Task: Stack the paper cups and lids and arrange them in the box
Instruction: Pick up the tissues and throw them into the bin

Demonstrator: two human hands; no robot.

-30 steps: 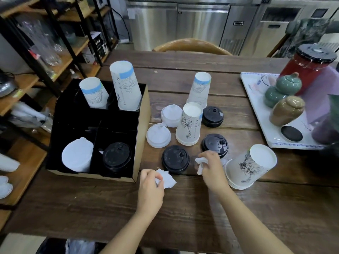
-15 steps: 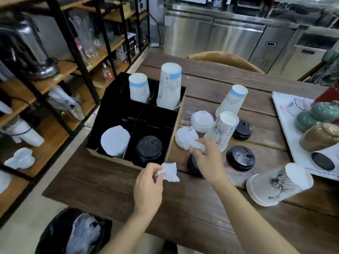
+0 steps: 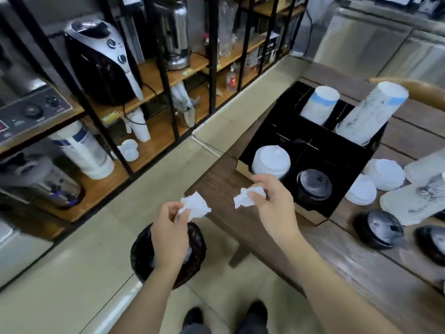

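Left hand (image 3: 169,233) pinched a paper scrap (image 3: 195,205) above the bin (image 3: 168,254); right hand (image 3: 274,208) pinched another scrap (image 3: 245,197) beside the box (image 3: 313,213) (cups and lids inside) on the counter (image 3: 349,261).

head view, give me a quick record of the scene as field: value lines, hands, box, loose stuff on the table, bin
left hand: left hand pinches a crumpled tissue, over the bin
right hand: right hand pinches a second tissue scrap near the table corner
bin: black-lined bin on the floor, beside the table
box: black divided box at the table edge
box near side: white lid stack, black lid stack
box far side: two upside-down cup stacks
loose on table: white lids, black lids, cups lying down
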